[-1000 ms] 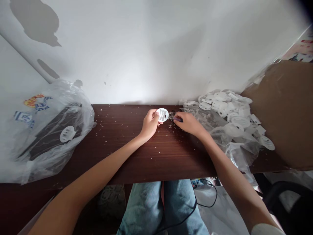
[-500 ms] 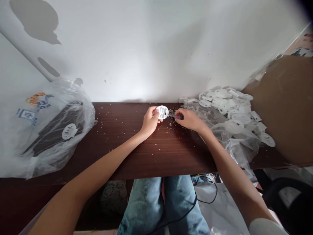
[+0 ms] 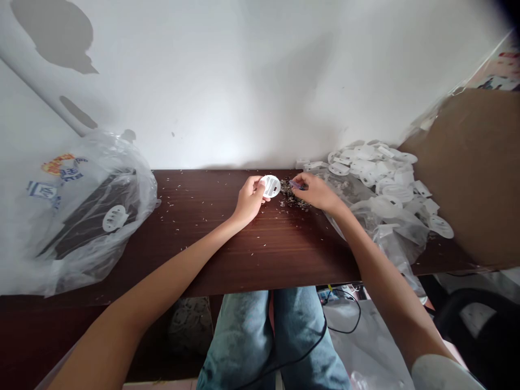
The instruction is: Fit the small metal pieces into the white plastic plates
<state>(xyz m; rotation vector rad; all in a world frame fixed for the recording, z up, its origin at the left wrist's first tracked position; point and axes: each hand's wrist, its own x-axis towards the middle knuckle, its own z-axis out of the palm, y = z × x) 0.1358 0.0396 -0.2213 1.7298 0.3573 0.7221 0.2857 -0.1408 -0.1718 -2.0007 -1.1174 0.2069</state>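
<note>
Just past the right hand, heaped white plastic discs

We can make out no clear words anywhere; on the clear plastic bag at the left we see a printed orange and yellow badge with blue characters just beneath it, too small and creased for us to read; a blue and white label lower on the same bag is illegible too; the coloured print at the top right is too blurred to read; the white plastic disc shows slots, but no lettering that we can make out.
</note>
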